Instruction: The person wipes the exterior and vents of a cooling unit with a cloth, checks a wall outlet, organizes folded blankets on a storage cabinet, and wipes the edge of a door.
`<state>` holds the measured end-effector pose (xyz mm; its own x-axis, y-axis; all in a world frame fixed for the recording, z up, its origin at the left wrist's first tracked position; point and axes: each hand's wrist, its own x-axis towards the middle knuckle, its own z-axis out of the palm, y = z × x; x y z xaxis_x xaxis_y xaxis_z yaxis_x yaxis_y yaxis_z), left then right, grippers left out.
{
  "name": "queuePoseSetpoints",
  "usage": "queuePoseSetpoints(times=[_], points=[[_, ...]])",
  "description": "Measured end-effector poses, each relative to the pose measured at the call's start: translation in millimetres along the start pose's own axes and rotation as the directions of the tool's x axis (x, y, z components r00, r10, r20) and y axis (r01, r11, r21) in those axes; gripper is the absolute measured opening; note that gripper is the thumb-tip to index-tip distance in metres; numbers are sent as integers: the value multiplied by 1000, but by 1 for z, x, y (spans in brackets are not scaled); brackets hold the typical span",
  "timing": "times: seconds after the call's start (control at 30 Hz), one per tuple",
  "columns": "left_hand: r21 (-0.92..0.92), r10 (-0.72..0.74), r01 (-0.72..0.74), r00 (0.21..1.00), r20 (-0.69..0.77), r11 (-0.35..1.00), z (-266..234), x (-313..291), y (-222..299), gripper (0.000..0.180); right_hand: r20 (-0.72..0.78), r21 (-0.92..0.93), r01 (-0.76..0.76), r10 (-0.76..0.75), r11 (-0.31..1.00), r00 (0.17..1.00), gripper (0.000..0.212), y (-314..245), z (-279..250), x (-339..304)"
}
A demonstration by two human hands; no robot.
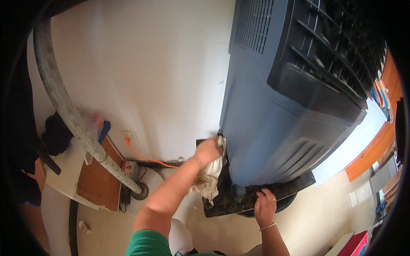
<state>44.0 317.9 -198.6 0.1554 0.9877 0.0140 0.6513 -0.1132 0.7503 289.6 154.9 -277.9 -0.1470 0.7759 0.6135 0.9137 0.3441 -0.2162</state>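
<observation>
Off-white wall [171,72] and glossy cream floor tiles [188,226] form the setting; before them, the left hand [208,150] has its fingers clamped on a crumpled beige cloth [209,179], beside the lower left edge of a blue-grey air cooler [256,128]; the cloth hangs below the fist, over the left side of a dark, mottled board [223,201]. The right hand [265,207] has its fingers bent and close together at the board's front edge; whether they grip it, I cannot tell. One small black caster [238,193] shows under the cooler's near corner, on the board; black louvres [329,47] cover the upper front of the cooler.

Farther out, a thin bracelet [268,227] circles the right wrist, and a green sleeve [149,244] covers the left upper arm; to the left, an orange cord [147,158] runs from a wall socket [129,135] along the wall's foot; a mottled grey pole [70,106] slants down to a round flange [140,191], in front of a white cabinet with a brown panel [100,175].
</observation>
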Motion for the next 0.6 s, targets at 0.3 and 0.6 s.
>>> queuePoseSetpoints(times=[0.3,0.6], points=[[-165,339,-298,770,541,940,-3,-81,-1,49,-69,-1,19,-19,1000,997,23,2,-3,-3],[-757,528,43,691,493,652,14,-161,108,45,-33,102,-17,21,995,999,24,-4,-4,5]])
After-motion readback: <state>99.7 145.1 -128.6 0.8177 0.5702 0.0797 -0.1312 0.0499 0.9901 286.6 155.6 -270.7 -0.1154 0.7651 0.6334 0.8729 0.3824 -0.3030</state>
